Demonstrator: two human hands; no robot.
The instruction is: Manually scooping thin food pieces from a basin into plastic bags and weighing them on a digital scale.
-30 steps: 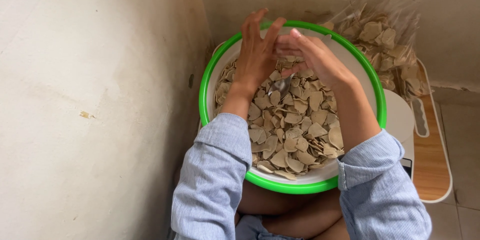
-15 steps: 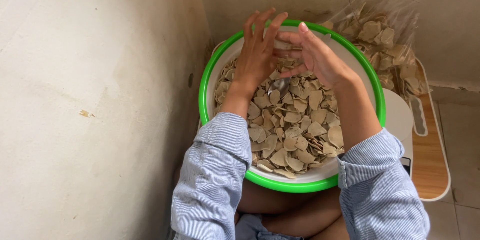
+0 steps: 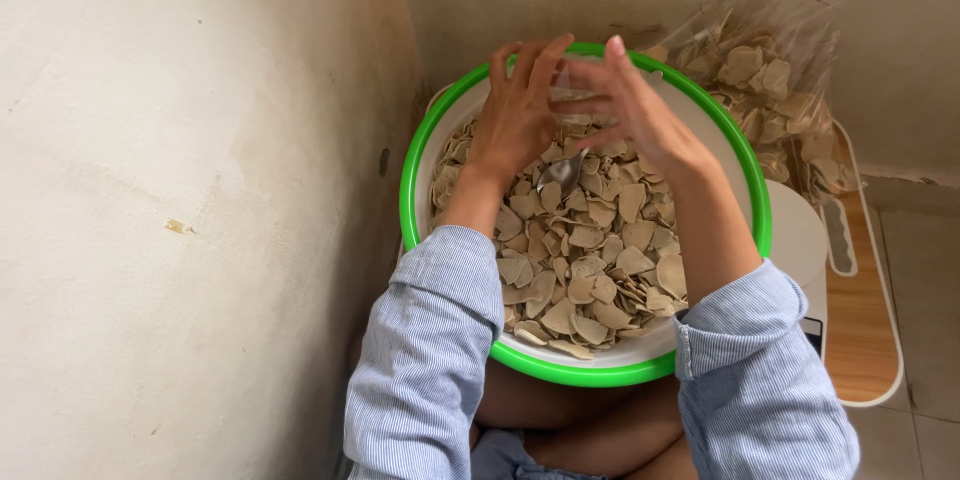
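Note:
A white basin with a green rim [image 3: 745,175] rests on my lap, full of flat beige chips [image 3: 590,260]. Both hands hover over its far side. My left hand [image 3: 520,115] and my right hand [image 3: 640,110] face each other and pinch a small clear plastic bag [image 3: 575,92] between their fingers. Just under the hands, a metal spoon [image 3: 560,173] lies in the chips.
A large clear bag of the same chips [image 3: 770,80] leans against the back wall to the right. A white lid or scale [image 3: 795,240] and a wooden board with a white rim [image 3: 860,310] lie right of the basin. A plaster wall [image 3: 200,200] stands close on the left.
The fingers of both hands have shifted slightly around the clear bag above the basin. The basin and spoon stay where they were.

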